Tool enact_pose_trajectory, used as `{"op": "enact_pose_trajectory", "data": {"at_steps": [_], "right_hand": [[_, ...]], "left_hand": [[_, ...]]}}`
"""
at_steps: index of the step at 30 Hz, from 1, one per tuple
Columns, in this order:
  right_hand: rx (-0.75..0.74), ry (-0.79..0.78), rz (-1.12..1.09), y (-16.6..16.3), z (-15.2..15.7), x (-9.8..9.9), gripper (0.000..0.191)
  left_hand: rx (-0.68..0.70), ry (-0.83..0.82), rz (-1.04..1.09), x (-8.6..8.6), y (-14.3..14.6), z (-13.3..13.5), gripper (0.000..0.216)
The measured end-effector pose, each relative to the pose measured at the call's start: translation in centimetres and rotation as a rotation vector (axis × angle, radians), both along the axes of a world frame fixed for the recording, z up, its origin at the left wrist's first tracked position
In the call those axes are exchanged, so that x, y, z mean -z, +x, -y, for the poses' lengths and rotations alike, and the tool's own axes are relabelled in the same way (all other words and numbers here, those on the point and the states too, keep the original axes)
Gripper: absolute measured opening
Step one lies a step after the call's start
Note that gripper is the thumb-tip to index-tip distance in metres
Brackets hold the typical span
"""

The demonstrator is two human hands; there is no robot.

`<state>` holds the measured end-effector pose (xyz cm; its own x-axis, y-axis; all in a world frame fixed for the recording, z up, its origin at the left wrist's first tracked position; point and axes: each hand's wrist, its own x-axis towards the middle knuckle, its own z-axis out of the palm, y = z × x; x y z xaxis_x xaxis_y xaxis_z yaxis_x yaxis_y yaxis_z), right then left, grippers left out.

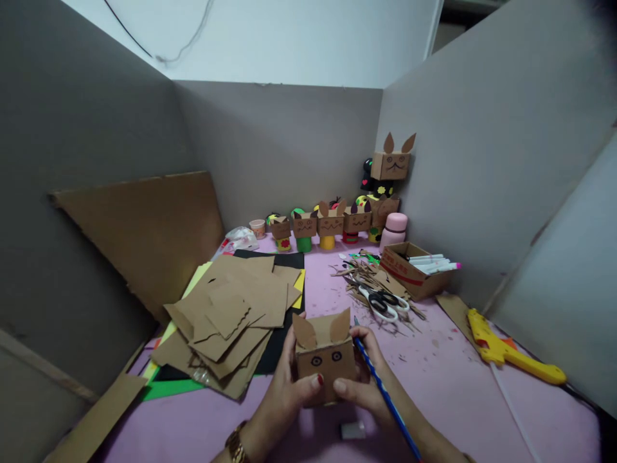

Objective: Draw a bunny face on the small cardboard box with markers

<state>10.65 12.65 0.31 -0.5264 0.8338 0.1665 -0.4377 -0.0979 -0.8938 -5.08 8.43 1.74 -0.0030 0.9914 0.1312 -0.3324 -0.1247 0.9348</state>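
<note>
Between my two hands is a small cardboard box [325, 368] with two pointed cardboard ears and two round eyes drawn on its front. My left hand [289, 379] grips its left side, the thumb pressed on the front face. On the other side my right hand [369, 373] holds the box too, thumb near the lower front. A blue pencil [385, 392] rests in the same right hand, its tip pointing up and away. Just below the box, a white eraser [353, 430] lies on the pink table.
Cardboard sheets [236, 308] are stacked at left. Scissors [385, 302] lie by cardboard scraps [366, 276] and a box of markers [414, 276]. A yellow glue gun [511, 354] sits at right. Several box-headed figures [331, 225] and a pink bottle [395, 228] stand at the back.
</note>
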Motion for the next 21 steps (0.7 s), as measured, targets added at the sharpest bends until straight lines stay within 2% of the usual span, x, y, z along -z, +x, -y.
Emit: {"op": "enact_pose_trajectory", "data": {"at_steps": [3, 6, 9, 12, 15, 17, 21], "right_hand": [[-0.007, -0.022, -0.084, -0.2, -0.1, -0.6, 0.071], [0.069, 0.001, -0.160, -0.5, -0.4, -1.3, 0.067], [0.135, 0.007, -0.189, -0.7, -0.6, -1.6, 0.064], [0.132, -0.007, -0.191, -0.9, -0.7, -1.4, 0.063], [0.144, 0.021, -0.168, -1.2, -0.8, -1.4, 0.064], [0.278, 0.040, -0.133, -1.2, -1.1, -1.7, 0.059], [0.680, -0.011, -0.131, 0.5, -1.1, -2.2, 0.032]], "left_hand": [[-0.047, 0.012, -0.036, 0.0, 0.0, 0.0, 0.096], [-0.116, 0.053, -0.070, 0.4, -0.1, -0.4, 0.101], [-0.110, 0.085, -0.070, 1.3, -0.1, -1.0, 0.103], [-0.109, 0.088, -0.064, 1.9, -0.1, -1.5, 0.097], [-0.135, 0.091, -0.041, 1.9, -0.1, -1.5, 0.102], [-0.150, 0.086, -0.021, 1.5, -0.1, -1.3, 0.103], [-0.175, 0.050, 0.028, 0.7, -0.5, -1.0, 0.100]]}}
